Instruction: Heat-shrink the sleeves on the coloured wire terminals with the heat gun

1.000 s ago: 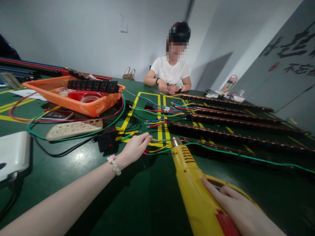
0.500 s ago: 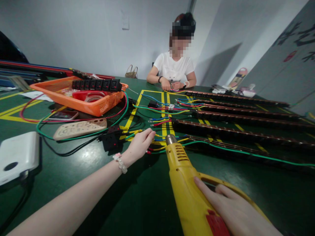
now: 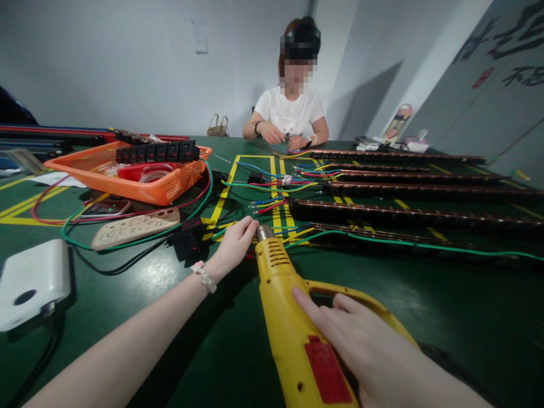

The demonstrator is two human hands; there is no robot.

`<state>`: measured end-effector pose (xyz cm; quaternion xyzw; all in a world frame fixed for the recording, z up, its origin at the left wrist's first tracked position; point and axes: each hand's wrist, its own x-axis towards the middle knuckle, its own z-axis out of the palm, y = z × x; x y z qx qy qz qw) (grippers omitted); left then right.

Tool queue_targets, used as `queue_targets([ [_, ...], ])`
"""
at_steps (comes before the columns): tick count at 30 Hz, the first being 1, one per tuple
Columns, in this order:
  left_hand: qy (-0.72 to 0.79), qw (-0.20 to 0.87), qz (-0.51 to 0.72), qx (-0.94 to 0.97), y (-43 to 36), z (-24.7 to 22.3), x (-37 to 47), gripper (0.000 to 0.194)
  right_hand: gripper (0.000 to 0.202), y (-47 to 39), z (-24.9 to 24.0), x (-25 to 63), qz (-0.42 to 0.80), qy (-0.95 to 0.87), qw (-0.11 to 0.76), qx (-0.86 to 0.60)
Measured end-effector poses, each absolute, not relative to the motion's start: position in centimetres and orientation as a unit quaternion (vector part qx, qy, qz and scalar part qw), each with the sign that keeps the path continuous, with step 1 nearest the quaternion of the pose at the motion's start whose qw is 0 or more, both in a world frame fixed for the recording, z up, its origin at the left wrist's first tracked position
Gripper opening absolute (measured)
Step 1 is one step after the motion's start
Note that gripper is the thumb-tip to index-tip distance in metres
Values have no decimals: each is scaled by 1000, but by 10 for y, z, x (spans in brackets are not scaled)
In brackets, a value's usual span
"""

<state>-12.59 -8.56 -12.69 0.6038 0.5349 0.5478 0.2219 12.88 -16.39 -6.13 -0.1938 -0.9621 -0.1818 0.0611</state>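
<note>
My left hand (image 3: 233, 245), wearing a pale scrunchie at the wrist, is closed around coloured wires (image 3: 220, 232) that run from black socket modules (image 3: 187, 242). The exact grip on the wires is hidden under the fingers. In my right hand (image 3: 357, 331) is a yellow heat gun (image 3: 278, 300), with the index finger stretched along its body. Its metal nozzle (image 3: 266, 232) points away from me, just right of my left fingertips. Yellow and blue wires (image 3: 295, 232) lie beyond the nozzle and lead to a long black strip (image 3: 382, 235).
An orange basket (image 3: 168, 195) holding a black socket strip stands at left. Near it lie a phone (image 3: 106, 208), a beige patterned case (image 3: 136, 228) and a white device (image 3: 34, 283). Several long black strips (image 3: 408, 212) extend right. A co-worker (image 3: 291, 113) sits opposite, hands at wires.
The heat gun has moved left, bringing its nozzle close to my left fingertips. My left hand keeps its grip on the wires. The view has shifted slightly.
</note>
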Motion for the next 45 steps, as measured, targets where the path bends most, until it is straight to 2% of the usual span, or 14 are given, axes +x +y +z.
queue_targets([
  [4,538,221,545,604,-86,-126,-127,39,120,-163,-66,131,-124,-971,9,-205],
  [9,543,211,542,605,-85,-128,-128,41,122,-162,-66,132,-78,-971,-53,-221],
  [16,541,229,538,605,-86,-130,-127,42,127,-160,-57,145,-83,-973,30,-213],
  [24,529,231,535,617,-87,-130,-128,42,141,-157,-37,167,-155,-960,61,-225],
  [31,526,235,529,623,-87,-128,-127,42,133,-161,-36,186,-208,-925,70,-310],
  [34,526,237,526,624,-87,-130,-128,42,135,-161,-37,188,-217,-933,55,-283],
  [37,529,236,527,622,-86,-132,-129,42,137,-160,-40,188,-217,-936,75,-265],
  [45,531,228,529,622,-89,-127,-127,44,127,-175,-50,182,-216,-914,119,-321],
])
